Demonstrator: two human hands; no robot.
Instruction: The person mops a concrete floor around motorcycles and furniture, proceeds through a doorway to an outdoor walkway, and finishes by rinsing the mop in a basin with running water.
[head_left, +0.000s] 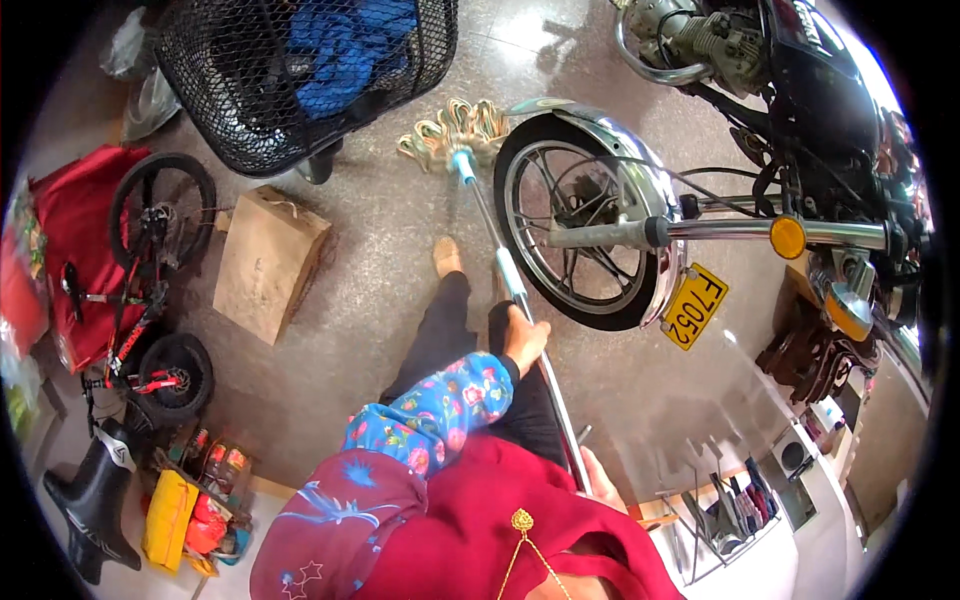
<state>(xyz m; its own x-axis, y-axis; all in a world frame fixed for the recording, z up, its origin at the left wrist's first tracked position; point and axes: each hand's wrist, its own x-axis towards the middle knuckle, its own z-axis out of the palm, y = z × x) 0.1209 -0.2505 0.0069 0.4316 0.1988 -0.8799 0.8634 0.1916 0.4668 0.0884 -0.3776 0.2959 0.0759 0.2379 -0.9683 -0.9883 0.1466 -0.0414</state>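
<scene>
A string mop (487,215) runs slantwise from my body toward the floor ahead, on a silver pole with pale blue collars. Its striped strands (455,135) lie spread on the floor, close to the motorcycle's front wheel. My left hand (525,342), in a blue flowered oversleeve, is closed round the middle of the pole. Nearer my body, my right hand (602,482) is closed at the upper part of the pole; some of its fingers are hidden. The motorcycle's front wheel (510,230) stands just right of the pole.
The motorcycle (830,130) fills the right side. A black mesh basket (225,110) holding blue cloth stands ahead left. At left are a brown paper bag (265,265), a small bike (150,290) and a black saddle (95,500). Bottles and bags (205,500) sit lower left.
</scene>
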